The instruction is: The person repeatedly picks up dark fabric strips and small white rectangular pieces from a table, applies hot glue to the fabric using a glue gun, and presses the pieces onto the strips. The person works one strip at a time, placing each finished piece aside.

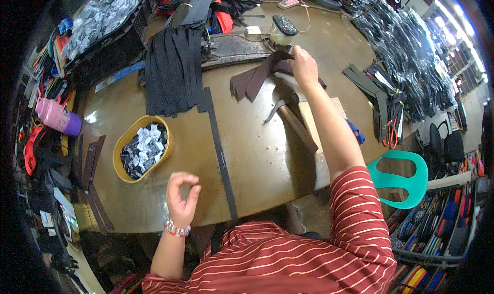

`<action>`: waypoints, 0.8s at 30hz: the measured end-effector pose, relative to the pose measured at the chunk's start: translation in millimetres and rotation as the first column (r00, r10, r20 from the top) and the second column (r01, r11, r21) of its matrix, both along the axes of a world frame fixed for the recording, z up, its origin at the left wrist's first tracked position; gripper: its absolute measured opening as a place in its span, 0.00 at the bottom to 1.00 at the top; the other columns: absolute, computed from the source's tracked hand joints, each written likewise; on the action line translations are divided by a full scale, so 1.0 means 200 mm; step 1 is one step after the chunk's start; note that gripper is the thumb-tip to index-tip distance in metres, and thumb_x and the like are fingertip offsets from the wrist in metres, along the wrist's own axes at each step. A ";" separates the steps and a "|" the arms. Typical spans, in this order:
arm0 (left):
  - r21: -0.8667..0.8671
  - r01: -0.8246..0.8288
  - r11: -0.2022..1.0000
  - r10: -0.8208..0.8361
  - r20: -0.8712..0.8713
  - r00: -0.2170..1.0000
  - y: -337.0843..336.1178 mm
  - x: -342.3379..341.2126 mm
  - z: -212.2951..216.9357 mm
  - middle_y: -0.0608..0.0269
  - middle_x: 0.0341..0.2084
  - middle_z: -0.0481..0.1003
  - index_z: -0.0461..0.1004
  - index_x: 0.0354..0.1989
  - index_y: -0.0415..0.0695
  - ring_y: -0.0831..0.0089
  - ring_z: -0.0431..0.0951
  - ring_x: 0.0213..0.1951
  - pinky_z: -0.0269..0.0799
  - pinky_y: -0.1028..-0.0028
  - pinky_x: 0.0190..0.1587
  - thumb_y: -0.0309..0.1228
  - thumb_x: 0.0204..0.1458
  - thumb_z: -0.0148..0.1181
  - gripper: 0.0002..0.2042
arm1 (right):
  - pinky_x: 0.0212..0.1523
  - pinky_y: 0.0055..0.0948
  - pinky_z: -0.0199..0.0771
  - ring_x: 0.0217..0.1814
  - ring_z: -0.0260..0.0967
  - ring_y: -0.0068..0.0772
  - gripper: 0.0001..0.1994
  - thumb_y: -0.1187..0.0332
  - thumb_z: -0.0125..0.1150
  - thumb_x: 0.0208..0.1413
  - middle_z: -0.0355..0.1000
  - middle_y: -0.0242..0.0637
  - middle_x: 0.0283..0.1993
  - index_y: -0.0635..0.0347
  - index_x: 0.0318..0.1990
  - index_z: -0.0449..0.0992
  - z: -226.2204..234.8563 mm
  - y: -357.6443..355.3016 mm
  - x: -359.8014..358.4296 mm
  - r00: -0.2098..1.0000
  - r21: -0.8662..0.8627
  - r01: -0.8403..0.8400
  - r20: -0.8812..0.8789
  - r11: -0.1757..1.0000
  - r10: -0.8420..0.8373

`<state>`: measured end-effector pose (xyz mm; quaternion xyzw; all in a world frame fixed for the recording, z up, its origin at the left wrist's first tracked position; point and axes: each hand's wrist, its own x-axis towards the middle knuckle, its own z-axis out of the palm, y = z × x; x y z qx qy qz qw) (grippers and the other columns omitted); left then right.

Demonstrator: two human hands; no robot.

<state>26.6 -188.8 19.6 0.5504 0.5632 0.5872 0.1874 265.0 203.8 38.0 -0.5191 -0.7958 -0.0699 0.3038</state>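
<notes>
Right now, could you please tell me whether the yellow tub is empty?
Not empty: the yellow tub holds a pile of small white and black tags.

The right hand [304, 70] reaches forward, its fingers [297, 52] pinched. The left hand [181, 199] hovers nearer the torso [267, 258], loosely curled.

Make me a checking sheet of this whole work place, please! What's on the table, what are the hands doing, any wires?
Surface: brown table, glossy, with light reflections.
Work things: dark brown strips; wooden-handled tool, seemingly a hammer, lying close by.
Clutter: stacked black strips; yellow tub of small black and white pieces; plastic-wrapped bundles at right.
Hands: right hand grips the dark brown strips; left hand is loosely curled, nothing seen in it.
Cables: thin pale cable, curving at the far side.
Surroundings: teal plastic seat at right; pink-and-purple bottle at left.
</notes>
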 end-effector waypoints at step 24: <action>0.331 -0.291 0.898 0.351 -0.140 0.926 0.24 0.18 0.44 0.54 0.44 0.73 0.71 0.48 0.36 0.58 0.74 0.49 0.62 0.64 0.58 0.30 0.57 0.50 0.13 | 0.41 0.39 0.70 0.40 0.72 0.47 0.08 0.71 0.53 0.51 0.73 0.47 0.35 0.63 0.36 0.76 0.69 -0.88 -0.37 0.881 -0.157 -0.398 0.208 0.904 0.424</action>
